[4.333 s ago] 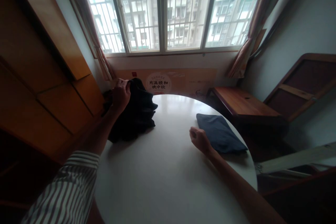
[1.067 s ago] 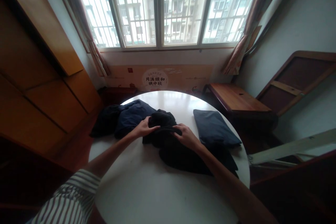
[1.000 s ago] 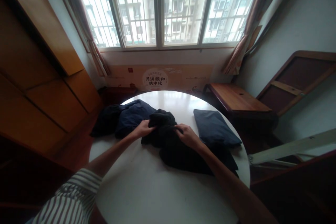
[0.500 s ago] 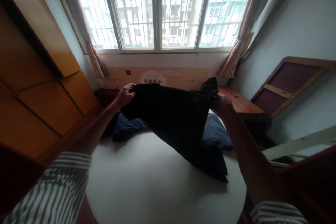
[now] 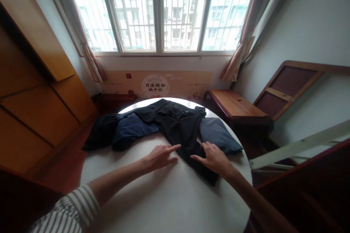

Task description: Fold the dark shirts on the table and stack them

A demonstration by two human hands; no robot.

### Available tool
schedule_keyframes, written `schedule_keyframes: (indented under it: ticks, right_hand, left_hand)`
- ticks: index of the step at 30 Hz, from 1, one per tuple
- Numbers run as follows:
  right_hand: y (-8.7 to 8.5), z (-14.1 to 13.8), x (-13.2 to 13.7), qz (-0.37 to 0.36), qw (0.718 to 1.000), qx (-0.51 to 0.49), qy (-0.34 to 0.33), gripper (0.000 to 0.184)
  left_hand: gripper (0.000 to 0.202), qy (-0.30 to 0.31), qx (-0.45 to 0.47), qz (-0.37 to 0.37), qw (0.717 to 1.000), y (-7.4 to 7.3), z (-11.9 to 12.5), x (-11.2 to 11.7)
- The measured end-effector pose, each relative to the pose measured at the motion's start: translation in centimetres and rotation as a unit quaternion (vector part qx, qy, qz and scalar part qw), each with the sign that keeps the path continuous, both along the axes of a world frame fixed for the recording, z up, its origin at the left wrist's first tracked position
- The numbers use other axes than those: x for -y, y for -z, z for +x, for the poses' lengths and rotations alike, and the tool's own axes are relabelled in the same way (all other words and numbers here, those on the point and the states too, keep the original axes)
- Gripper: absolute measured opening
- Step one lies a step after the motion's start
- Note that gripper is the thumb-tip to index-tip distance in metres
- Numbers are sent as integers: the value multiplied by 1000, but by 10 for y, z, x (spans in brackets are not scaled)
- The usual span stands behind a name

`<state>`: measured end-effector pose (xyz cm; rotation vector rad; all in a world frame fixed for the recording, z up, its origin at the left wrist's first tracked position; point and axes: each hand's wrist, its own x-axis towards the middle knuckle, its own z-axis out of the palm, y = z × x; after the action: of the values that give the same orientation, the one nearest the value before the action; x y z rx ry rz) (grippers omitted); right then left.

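Note:
A black garment [image 5: 179, 118] lies crumpled across the far half of the round white table [image 5: 131, 193]. One long narrow part of it stretches toward the front right; I cannot tell whether that is a leg or a sleeve. My left hand [image 5: 161, 156] is at the left edge of this part, index finger and thumb apart, holding nothing. Over its right side, my right hand [image 5: 214, 157] has fingers and thumb spread; whether the fingertips touch the cloth is unclear. A dark blue folded cloth [image 5: 132, 131] lies left of the garment, and a grey-blue folded cloth [image 5: 220, 134] to its right.
Another black cloth [image 5: 100, 131] hangs at the table's left edge. A wooden side table [image 5: 235, 102] stands at the back right, near a leaning wooden frame [image 5: 286, 83]. Orange cabinets [image 5: 41, 113] line the left; a printed box panel [image 5: 180, 80] sits below the window.
The black garment, held up by both hands before, now lies on the table. Both hands have let go, coming down and nearer to me and closer together.

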<state>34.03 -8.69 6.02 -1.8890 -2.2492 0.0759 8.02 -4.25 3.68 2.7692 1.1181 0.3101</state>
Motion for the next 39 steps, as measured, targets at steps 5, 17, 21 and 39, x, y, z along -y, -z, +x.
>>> schedule_keyframes:
  ticks: [5, 17, 21, 39]
  right_hand:
    - [5, -15, -1, 12, 1000, 22, -11, 43]
    - [-51, 34, -24, 74, 972, -199, -105, 38]
    - [-46, 100, -9, 29, 946, -315, -62, 36]
    - [-5, 34, 83, -18, 904, -418, 91, 59]
  left_hand:
    - [23, 95, -95, 87, 987, 5, 18, -13]
    - [17, 14, 166, 104, 981, -37, -56, -17]
    - [21, -188, 231, 116, 948, -63, -139, -9]
    - [58, -319, 275, -134, 897, -12, -153, 66]
